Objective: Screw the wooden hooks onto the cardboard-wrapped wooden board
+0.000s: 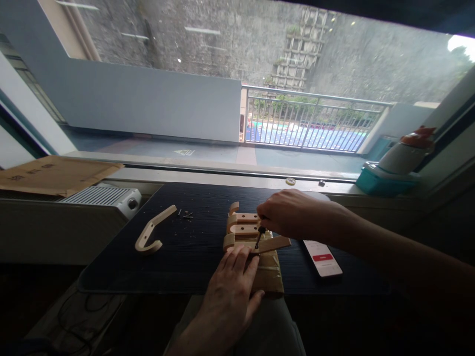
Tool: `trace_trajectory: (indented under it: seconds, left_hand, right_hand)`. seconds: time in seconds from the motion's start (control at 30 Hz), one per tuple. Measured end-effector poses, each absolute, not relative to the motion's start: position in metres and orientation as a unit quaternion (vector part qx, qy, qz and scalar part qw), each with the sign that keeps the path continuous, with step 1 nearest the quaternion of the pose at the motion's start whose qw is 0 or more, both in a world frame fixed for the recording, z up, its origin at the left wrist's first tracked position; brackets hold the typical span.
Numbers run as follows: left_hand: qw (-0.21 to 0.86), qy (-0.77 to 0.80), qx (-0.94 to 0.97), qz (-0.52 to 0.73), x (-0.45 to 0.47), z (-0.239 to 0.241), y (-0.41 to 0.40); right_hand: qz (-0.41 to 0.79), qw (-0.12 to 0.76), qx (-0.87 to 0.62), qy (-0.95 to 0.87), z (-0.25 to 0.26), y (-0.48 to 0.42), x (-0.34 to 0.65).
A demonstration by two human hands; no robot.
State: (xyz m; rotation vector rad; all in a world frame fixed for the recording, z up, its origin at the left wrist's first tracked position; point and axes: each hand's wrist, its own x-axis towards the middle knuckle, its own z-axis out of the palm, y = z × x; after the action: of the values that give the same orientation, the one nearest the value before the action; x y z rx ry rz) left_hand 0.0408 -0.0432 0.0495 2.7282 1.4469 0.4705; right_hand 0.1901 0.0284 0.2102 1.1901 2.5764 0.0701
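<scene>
While the left hand [232, 284] lies flat near the bottom middle of the picture, its fingers are spread out and loose. They press down on a brown packet [272, 277] and touch the near edge of the wooden hook rack [243, 228]. This hand grips nothing.

The right hand [293, 213] comes in from the right side and sits just above the middle. Its fingers are curled tight around a small screwdriver [259, 235]. The dark tip points down and to the left, and it meets the wooden rack just above the left fingertips. I cannot tell if a screw sits under the tip.

The rack lies in the middle of a dark table [200, 267], on top of the brown packet, between the two hands. Left of it lies one loose wooden hook [152, 233], well apart from the rack. A few little screws [186, 214] lie between the hook and the rack.

A phone [322, 257] with a red bar on its screen lies just right of the packet, under the right wrist. At the left edge sits a white ribbed box [100, 196], with flat cardboard [52, 174] behind it. On the window ledge at the upper right stands a white bottle with an orange top [403, 153] on a blue-green base.
</scene>
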Motion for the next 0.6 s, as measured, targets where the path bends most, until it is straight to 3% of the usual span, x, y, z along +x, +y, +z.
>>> trace_trajectory:
  seconds: [0.2, 0.6]
  left_hand:
    - [0.017, 0.47, 0.87, 0.147, 0.0402, 0.0484, -0.0454]
    - [0.014, 0.466, 0.871, 0.155, 0.0411, 0.05, -0.0448]
  right_hand:
    - [-0.011, 0.086, 0.383, 0.92, 0.2142, 0.026, 0.1963]
    - [-0.002, 0.107, 0.399, 0.911, 0.2147, 0.0265, 0.1899]
